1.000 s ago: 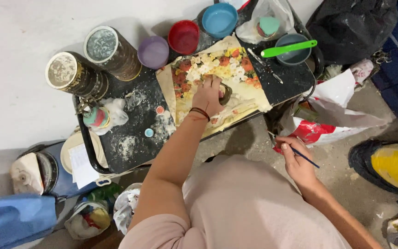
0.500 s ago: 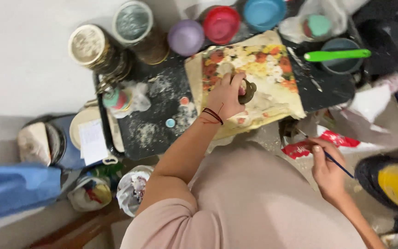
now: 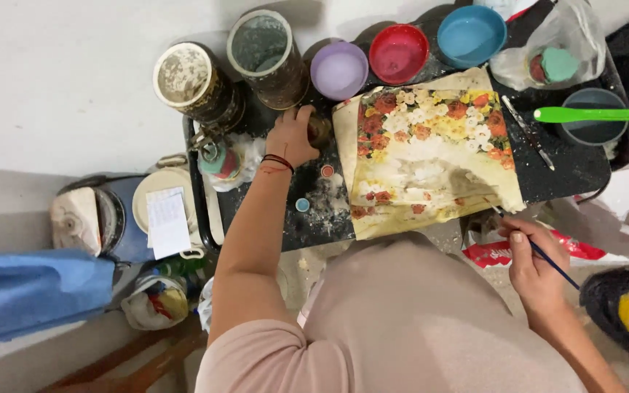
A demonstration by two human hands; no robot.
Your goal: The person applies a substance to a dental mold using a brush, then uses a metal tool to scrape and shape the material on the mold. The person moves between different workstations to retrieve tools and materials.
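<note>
Floral sheet covers black, paint-spattered table.

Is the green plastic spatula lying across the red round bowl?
No, the green plastic spatula lies across the dark grey round bowl, while the red round bowl holds nothing.

Even, bright, diffuse light; soft shadows behind jars; slight motion blur; edges perhaps mildly stretched by wide lens.
</note>
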